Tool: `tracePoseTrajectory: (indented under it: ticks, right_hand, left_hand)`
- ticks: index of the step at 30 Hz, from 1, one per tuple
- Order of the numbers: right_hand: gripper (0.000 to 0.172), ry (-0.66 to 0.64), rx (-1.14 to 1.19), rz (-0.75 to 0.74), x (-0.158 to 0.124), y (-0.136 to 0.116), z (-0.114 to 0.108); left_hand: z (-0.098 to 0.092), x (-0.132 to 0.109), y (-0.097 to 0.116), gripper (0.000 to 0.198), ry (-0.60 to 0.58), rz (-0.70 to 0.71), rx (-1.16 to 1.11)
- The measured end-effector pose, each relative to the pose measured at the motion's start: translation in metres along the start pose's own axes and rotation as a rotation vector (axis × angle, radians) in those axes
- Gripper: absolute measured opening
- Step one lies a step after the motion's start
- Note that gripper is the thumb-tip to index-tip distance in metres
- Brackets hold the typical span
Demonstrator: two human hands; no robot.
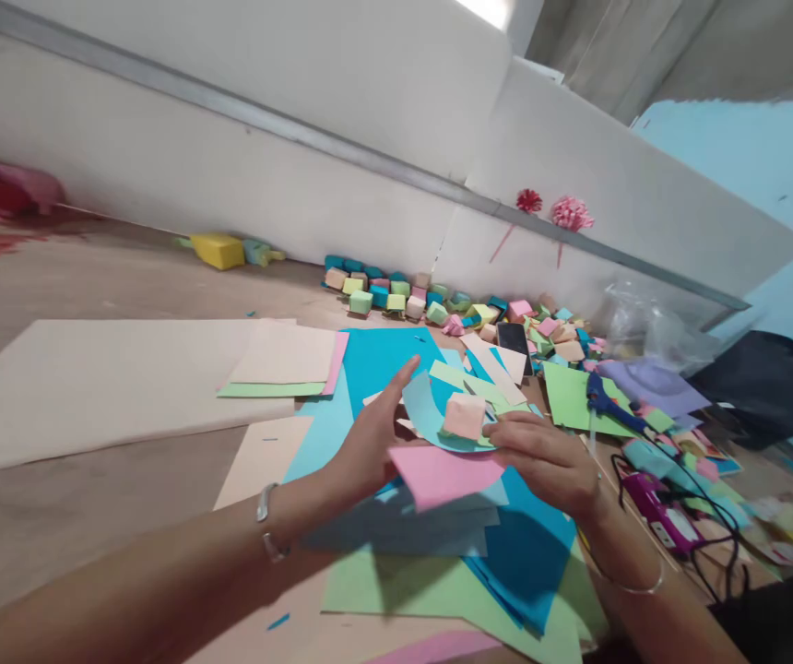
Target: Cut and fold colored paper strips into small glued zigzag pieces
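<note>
Just above the worktop, my left hand [374, 435] supports a small set of coloured paper sheets, thumb stretched up and fingers partly hidden behind the pink sheet [446, 477]. A light-blue sheet [421, 411] in this set curls upward. On it sits a small peach paper cube [465, 416] with a bit of green under it. My right hand [550, 458] pinches the right edge of the sheets, its fingertips by the cube. Below lie stacked blue sheets [531, 544] and green sheets [396, 583].
Many small paper cubes [396, 302] line the wall. A dark phone [514, 349] lies among paper strips. To the right are a blue glue gun [608, 401], a magenta power strip [660, 513] with black cables, and a purple sheet [652, 383]. Large cream paper [112, 383] spreads at left.
</note>
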State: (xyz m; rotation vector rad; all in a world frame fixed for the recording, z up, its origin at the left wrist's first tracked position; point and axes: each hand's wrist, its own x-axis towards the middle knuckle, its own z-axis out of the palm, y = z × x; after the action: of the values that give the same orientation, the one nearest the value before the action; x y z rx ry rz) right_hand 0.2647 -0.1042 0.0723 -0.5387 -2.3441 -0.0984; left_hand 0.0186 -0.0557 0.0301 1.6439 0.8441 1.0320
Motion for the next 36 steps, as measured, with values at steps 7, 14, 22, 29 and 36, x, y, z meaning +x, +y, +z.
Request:
tracePoseTrajectory:
  ticks: [7, 14, 22, 29, 36]
  right_hand:
    - [0.022, 0.048, -0.204, 0.193, -0.028, -0.003, -0.003]
    - [0.022, 0.293, -0.385, 0.612, -0.080, 0.024, -0.030]
    - [0.013, 0.701, -0.384, 0.857, -0.049, 0.124, -0.070]
    - [0.029, 0.636, -0.072, 1.008, -0.033, 0.143, -0.081]
    - [0.023, 0.054, 0.416, 0.870, 0.001, 0.043, -0.021]
  left_hand:
    - [-0.007, 0.008, -0.008, 0.011, 0.096, 0.244, 0.330]
    - [-0.013, 0.013, -0.013, 0.009, 0.134, 0.267, 0.415]
    - [-0.020, 0.013, -0.011, 0.017, 0.082, 0.083, 0.441]
    - [-0.025, 0.018, -0.012, 0.016, 0.002, 0.063, 0.455]
    - [-0.022, 0.018, -0.011, 0.011, -0.067, 0.071, 0.409]
